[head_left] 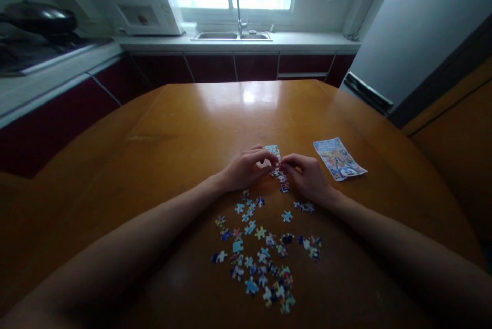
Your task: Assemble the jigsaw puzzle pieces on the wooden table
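Note:
My left hand (246, 169) and my right hand (307, 178) meet at the middle of a wooden table (192, 129), fingers curled and pinched together over a small joined block of puzzle pieces (273, 151). Their fingertips touch pieces at that block's near edge; which piece each one holds is too small to make out. Several loose puzzle pieces (261, 257) lie scattered on the table between my forearms, nearer to me. A colourful picture card (338, 159) lies flat just right of my right hand.
Behind the table runs a kitchen counter with a sink and tap (239, 26) under a bright window. A white microwave (144, 14) stands left of it, with a dark pan (38, 19) on the stove. A grey fridge (415, 37) stands at the right.

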